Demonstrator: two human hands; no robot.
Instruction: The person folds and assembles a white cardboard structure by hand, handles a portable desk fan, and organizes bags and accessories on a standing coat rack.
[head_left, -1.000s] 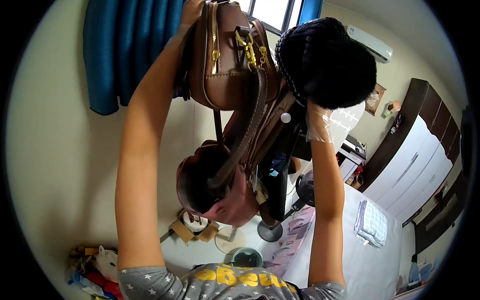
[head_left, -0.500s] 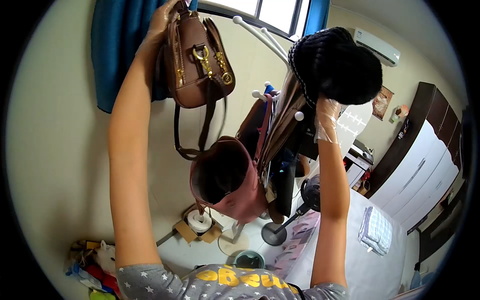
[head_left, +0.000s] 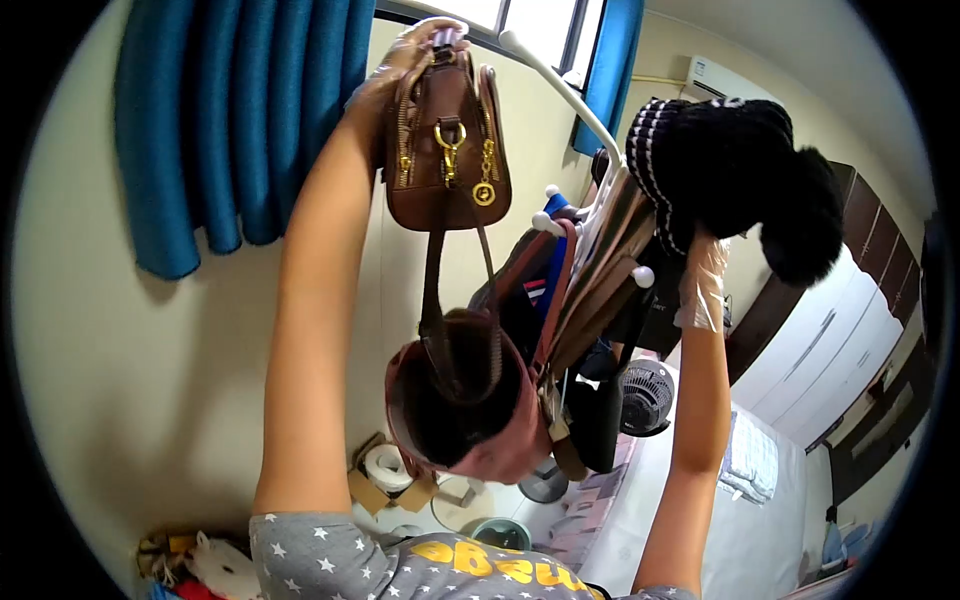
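Left hand (head_left: pixel 415 50), clear-gloved: fingers closed at the top of one brown leather handbag (head_left: pixel 420 190), free of the coat rack (head_left: pixel 570 90), strap dangling to the rack's pink bucket bag (head_left: pixel 512 440). Right hand (head_left: pixel 706 265), likewise gloved, beyond the rack: supporting one black pom-pom beanie (head_left: pixel 735 145), finger spread hidden.

Handbag (head_left: pixel 450 155) above the tote (head_left: pixel 510 455) — tote on the rack (head_left: pixel 566 95), hat (head_left: pixel 720 150) to the right. Box (head_left: pixel 372 497) and basin (head_left: pixel 500 521) on the floor (head_left: pixel 511 502); cloth (head_left: pixel 750 460) on the bed (head_left: pixel 650 500) — wardrobe (head_left: pixel 825 345) behind.
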